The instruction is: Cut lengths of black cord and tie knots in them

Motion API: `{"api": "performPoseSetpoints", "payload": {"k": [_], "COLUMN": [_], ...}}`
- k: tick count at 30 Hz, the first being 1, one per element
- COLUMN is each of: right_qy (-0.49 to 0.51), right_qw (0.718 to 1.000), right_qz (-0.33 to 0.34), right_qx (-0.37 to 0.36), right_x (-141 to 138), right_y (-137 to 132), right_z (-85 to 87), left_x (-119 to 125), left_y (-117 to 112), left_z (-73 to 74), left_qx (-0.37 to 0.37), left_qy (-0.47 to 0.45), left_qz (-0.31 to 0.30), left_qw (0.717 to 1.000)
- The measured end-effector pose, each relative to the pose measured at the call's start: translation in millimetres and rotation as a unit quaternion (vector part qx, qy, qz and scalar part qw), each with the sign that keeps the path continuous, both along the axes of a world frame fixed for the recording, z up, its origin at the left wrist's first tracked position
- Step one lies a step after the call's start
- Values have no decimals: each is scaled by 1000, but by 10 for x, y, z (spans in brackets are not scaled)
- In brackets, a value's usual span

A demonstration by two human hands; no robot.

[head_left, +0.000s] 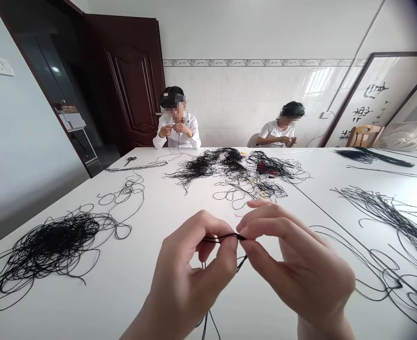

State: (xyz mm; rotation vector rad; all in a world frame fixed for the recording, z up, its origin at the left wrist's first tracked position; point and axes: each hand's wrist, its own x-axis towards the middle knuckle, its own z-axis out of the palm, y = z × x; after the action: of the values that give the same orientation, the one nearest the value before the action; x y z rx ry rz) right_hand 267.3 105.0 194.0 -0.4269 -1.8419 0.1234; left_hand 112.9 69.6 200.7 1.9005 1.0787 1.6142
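Thin black cord (222, 236) runs between my two hands, held up above the white table. My left hand (197, 269) is closed, pinching the cord between thumb and fingers. Close against it, my right hand (293, 255) grips the same cord between thumb and forefinger, where a short thicker dark part (241, 237) shows; whether it is a knot I cannot tell. Loose strands (205, 326) hang below my left hand toward the table. The fingertips hide part of the cord.
A tangled heap of black cord (56, 241) lies at left, larger piles (226, 163) at centre back, and long strands (389, 212) at right. Scissors (130, 161) rest near the far left edge. Two people (176, 123) work with their hands across the white table (130, 283); another sits far right.
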Motion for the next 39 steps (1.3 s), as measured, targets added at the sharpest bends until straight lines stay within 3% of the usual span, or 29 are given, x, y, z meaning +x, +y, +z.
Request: {"api": "performPoseSetpoints", "payload": {"k": [7, 19, 22, 26, 30, 34, 37, 39], "right_qy": [8, -15, -21, -13, -9, -30, -62, -80], "right_qw": [997, 999, 998, 986, 984, 990, 995, 996], "right_qz": [16, 17, 32, 103, 90, 44, 4, -22], "right_qx": [-71, -37, -41, -127, -154, -134, -75, -26], "right_x": [40, 68, 91, 138, 146, 110, 82, 72], "right_y": [-16, -54, -35, -28, -35, -28, -17, -11], "right_z": [-2, 11, 23, 44, 35, 8, 4, 9], "left_x": [51, 38, 39, 29, 24, 29, 23, 11], "left_y": [48, 110, 119, 112, 113, 102, 97, 98], "left_z": [-77, -132, -143, -137, -118, -102, -87, -73], "left_qx": [116, 232, 225, 220, 228, 154, 77, 73], "left_qy": [36, 55, 52, 44, 49, 23, 23, 40], "left_qz": [10, 7, 17, 16, 10, -7, -1, 8], "left_qw": [993, 971, 973, 974, 972, 988, 997, 996]}}
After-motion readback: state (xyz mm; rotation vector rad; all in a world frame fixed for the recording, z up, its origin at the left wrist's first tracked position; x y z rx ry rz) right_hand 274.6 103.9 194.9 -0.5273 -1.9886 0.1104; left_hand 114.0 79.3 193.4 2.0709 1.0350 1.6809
